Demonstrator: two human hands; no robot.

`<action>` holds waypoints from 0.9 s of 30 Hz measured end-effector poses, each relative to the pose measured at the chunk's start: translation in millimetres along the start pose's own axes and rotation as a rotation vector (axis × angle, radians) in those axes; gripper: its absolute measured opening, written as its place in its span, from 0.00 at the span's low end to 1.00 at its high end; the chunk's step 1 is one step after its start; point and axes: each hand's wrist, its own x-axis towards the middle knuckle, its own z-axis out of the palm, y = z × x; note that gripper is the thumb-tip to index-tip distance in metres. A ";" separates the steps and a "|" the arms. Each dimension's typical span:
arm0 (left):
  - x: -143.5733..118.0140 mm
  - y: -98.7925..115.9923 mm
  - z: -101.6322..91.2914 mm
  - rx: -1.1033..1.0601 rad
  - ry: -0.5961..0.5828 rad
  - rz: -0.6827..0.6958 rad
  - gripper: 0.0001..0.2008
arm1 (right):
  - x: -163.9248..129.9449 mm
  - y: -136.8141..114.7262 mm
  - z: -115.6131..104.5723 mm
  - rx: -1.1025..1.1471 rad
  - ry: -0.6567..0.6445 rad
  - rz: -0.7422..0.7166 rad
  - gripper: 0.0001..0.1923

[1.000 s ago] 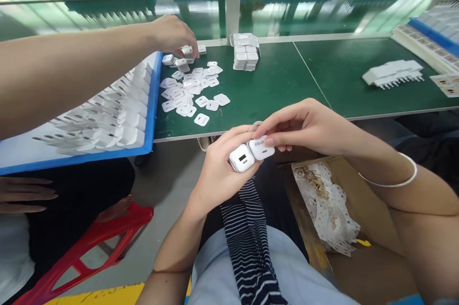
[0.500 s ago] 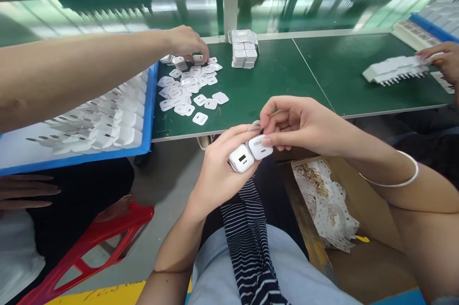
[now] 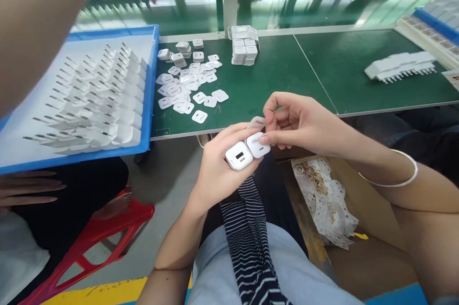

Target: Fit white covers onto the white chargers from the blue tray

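My left hand (image 3: 218, 164) grips two white charger plugs (image 3: 246, 150) side by side, their port faces turned up at me. My right hand (image 3: 299, 121) pinches a thin clear film (image 3: 256, 122) at the top edge of the right-hand plug, thumb and forefinger closed on it. Both hands hover over my lap, just in front of the green bench edge (image 3: 251, 125). A pile of flat white peeled stickers (image 3: 188, 87) lies on the bench just beyond my left hand.
A blue tray (image 3: 148, 104) of white plugs, prongs up, rests at the left. A co-worker's arm (image 3: 43, 13) reaches over it. A stack of plugs (image 3: 244, 47) stands mid-bench, a row of plugs (image 3: 399, 66) at right. A cardboard box (image 3: 333, 200) holds paper scraps beside my knee.
The co-worker's arm lifted from the sticker pile up and away over the tray. Another person's hand at the right edge is gone. My right fingers lifted the film slightly.
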 end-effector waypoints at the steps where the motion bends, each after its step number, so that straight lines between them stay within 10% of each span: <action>1: 0.2 -1.0 -0.6 -0.039 0.001 -0.006 0.20 | -1.6 0.0 0.4 0.013 -0.001 -0.007 0.21; 8: -0.8 -3.4 -6.5 -0.158 -0.003 0.004 0.22 | -11.5 -1.3 -1.2 -0.002 0.205 -0.147 0.15; 18: -1.9 -8.2 -3.1 -0.273 -0.035 0.035 0.25 | 7.5 14.0 -4.1 -0.011 0.124 -0.218 0.11; 23: -0.1 -12.4 -1.3 -0.258 -0.033 -0.006 0.23 | -2.7 -4.7 -10.8 -0.233 0.380 -0.306 0.06; 27: 2.8 -15.9 4.3 -0.241 -0.034 -0.051 0.21 | -9.3 -23.8 -5.7 -0.272 0.283 -0.257 0.09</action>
